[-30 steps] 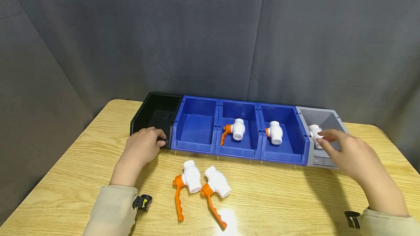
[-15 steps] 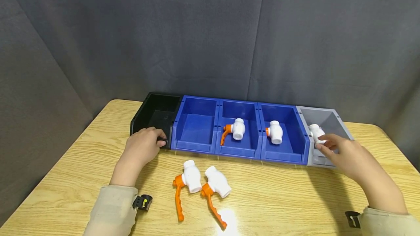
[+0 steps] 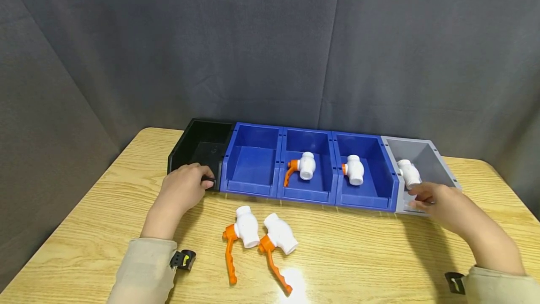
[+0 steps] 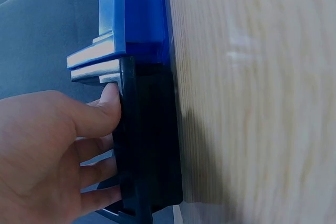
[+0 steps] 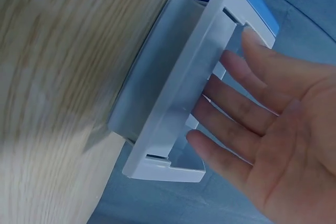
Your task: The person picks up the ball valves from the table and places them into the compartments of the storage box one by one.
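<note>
The right hand (image 3: 449, 205) holds nothing, fingers loosely spread just by a white valve (image 3: 408, 172) in the grey bin (image 3: 407, 147). The left hand (image 3: 185, 186) grips the front edge of the black bin (image 3: 209, 131). Three valves are binned — the others in the middle blue bin (image 3: 307, 140) and right blue bin (image 3: 358, 144) — while two long-handled valves (image 3: 246, 227) lie outside on the wooden table (image 3: 350, 257). Grey cloth (image 3: 261, 50) hangs behind.
</note>
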`<state>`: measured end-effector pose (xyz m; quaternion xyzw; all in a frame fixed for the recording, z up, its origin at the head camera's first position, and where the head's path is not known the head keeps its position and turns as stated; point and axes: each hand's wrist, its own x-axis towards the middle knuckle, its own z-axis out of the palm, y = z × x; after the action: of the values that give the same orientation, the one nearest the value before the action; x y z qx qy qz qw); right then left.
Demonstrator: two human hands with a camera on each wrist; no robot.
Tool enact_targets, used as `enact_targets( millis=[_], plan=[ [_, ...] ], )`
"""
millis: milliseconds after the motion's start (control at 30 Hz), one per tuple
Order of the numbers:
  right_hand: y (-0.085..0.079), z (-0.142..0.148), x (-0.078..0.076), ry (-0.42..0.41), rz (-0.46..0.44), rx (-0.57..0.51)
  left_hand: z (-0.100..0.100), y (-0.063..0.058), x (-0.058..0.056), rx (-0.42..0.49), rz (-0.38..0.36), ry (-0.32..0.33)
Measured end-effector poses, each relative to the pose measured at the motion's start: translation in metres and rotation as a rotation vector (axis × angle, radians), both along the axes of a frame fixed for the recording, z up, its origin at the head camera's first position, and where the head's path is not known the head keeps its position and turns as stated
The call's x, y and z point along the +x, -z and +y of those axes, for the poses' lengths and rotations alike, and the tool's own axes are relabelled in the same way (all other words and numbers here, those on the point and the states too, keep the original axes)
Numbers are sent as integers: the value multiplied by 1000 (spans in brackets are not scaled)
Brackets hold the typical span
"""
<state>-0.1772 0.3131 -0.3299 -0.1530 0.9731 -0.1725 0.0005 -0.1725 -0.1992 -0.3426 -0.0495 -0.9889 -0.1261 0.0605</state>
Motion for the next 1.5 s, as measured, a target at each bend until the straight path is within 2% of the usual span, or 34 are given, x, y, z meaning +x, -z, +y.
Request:
enact_targets(
  millis=[333, 500, 667, 967, 1267, 1500],
  plan=[
    [7, -3, -3, -2, 17, 28, -6, 0, 1, 20, -26, 15],
    [10, -4, -3, -10, 39, 52, -7, -3, 3, 3, 11, 40],
    [12, -4, -4, -18, 55, 60, -5, -14, 8, 4, 52, 39],
    [12, -7, -5, -4, 45, 78, 4, -33, 18, -10, 61, 55],
    [11, -7, -3, 26, 53, 85, 24, -47, 28, -52, 84, 68],
    [11, -6, -2, 45, 66, 85, 39, -54, 34, -68, 113, 108]
  ],
)
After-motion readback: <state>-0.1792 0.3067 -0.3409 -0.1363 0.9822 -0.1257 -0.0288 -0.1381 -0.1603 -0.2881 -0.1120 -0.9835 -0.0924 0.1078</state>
